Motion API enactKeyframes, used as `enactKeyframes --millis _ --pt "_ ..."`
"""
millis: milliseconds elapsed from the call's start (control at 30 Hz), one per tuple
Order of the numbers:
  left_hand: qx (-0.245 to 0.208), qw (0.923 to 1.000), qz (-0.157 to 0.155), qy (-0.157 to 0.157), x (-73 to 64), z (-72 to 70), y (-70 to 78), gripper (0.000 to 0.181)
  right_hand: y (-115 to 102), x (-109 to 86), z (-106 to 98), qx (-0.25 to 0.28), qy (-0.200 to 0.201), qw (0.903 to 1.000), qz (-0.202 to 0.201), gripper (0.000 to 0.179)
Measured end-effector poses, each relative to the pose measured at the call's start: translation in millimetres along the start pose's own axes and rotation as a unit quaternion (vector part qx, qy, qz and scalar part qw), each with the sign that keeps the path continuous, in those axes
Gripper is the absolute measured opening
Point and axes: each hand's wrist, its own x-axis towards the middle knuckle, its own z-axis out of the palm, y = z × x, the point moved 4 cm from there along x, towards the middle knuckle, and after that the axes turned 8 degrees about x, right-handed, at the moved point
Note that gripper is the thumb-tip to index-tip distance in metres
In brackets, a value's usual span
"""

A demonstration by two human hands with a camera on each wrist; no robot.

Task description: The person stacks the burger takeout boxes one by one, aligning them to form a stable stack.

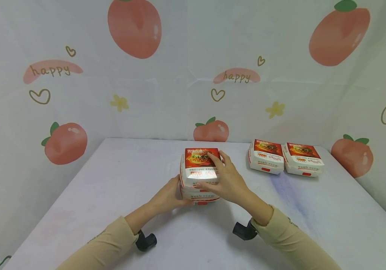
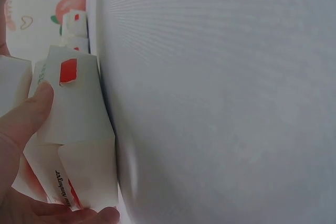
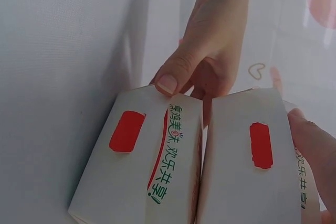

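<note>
Centrally on the white table point(image 1: 128, 165), two white cardboard burger boxes with sloping sides sit one on top of the other. The upper white burger box point(image 1: 194, 174) has a glossy red lid panel printed with a hamburger, and red and dark lettering on its sloping front. The lower white burger box point(image 1: 196, 195) shows a red line on its front and a red tab point(image 3: 127, 131) beside green Chinese characters. A thin dark gap runs between the two in the right wrist view.

The left hand point(image 1: 166, 195) grips the lower box, its thumb pressed on the front face; the right hand point(image 1: 231, 183) grasps the upper one, thumb on the front and a finger across the lid. Farther back to the right, two matching white boxes with red lids point(image 1: 266, 157) point(image 1: 303, 159) stand side by side.

Hidden beneath the upper box is the lower one's lid. Several right fingers are lost behind the stack in the head view, and the smaller print is too fine to read. The left wrist view cuts the upper box at its left edge; the right wrist view crops both boxes along the bottom and most of the right hand.
</note>
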Motion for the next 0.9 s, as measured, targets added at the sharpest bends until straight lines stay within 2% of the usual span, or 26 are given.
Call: enactKeyframes --millis 900 --pt "-0.008 0.9998 0.02 -0.005 1.0 1.2 -1.7 0.086 -0.3 -1.0 -1.2 -0.001 -0.005 0.9998 0.018 0.09"
